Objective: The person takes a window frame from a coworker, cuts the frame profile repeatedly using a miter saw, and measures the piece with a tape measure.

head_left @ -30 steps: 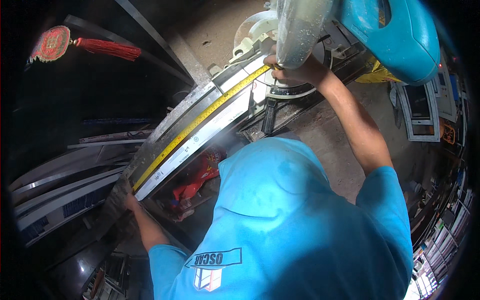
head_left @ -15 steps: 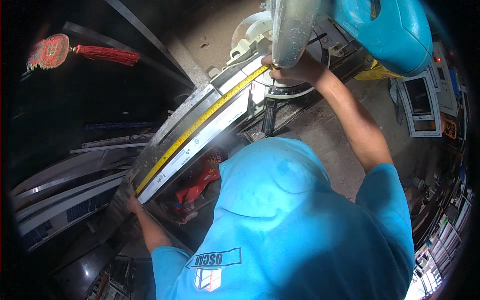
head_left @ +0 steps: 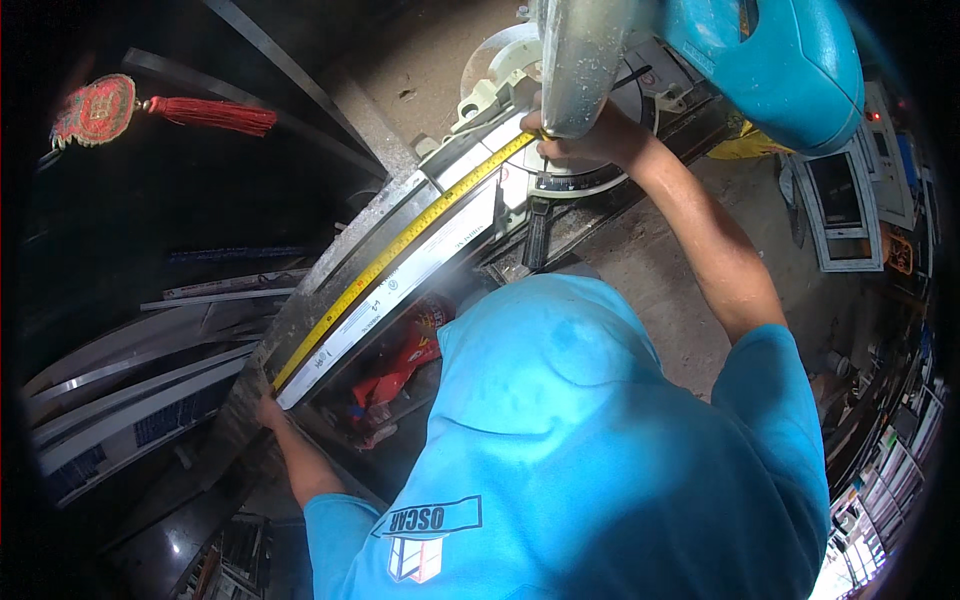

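A yellow tape measure (head_left: 385,258) is stretched along a long white profile (head_left: 395,287) with printed film on it. At the profile's lower left end, my left hand (head_left: 267,410) is closed at the tape's end; its fingers show only in part. My right hand (head_left: 598,138) is closed on the tape's other end, over the base of a mitre saw (head_left: 570,182). The saw's clear blade guard (head_left: 588,65) hides part of that hand. A black handle (head_left: 537,235) sticks out from the saw base, below my right hand.
The saw's teal motor housing (head_left: 815,80) hangs above my right forearm. A metal rail (head_left: 345,250) runs behind the profile. Stacked profiles (head_left: 150,405) lie at the left, with a red bag (head_left: 395,375) below the profile. A red tassel ornament (head_left: 215,110) is at upper left.
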`<state>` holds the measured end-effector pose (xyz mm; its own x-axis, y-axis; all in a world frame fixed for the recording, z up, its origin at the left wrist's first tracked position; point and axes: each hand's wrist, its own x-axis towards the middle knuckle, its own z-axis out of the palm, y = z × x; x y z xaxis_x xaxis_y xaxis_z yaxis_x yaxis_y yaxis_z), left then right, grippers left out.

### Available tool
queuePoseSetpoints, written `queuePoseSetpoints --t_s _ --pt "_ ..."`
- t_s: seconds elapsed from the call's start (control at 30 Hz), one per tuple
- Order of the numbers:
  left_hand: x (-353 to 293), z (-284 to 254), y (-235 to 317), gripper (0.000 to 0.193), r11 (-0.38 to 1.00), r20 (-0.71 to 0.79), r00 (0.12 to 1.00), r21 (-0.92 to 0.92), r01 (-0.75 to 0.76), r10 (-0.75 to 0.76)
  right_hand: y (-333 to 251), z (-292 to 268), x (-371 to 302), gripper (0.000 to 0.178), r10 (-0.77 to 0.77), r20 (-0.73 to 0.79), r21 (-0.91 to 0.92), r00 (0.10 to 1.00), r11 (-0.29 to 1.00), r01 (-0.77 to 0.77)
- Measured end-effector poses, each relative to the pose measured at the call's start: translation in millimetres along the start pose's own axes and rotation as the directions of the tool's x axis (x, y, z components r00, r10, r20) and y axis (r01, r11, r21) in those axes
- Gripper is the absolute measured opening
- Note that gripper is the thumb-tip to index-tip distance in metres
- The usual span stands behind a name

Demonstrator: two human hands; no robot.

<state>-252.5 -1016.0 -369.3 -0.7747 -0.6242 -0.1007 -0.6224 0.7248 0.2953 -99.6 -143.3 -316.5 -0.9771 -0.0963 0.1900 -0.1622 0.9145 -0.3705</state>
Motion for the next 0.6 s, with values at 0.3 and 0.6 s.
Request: queuePoseSetpoints --t_s 0.3,0.6 --pt "-24 -15 2 0.043 0.980 0.029 0.995 -0.173 0.095 -0.092 -5 4 9 0.025 -0.060 -0.056 0.029 0.997 0.998 0.062" --pt "-82 -72 105 0.041 0.349 0.095 0.988 -0.936 0.046 0.125 -27 -23 -16 0.053 0.091 0.127 0.016 0.988 0.995 -0.094"
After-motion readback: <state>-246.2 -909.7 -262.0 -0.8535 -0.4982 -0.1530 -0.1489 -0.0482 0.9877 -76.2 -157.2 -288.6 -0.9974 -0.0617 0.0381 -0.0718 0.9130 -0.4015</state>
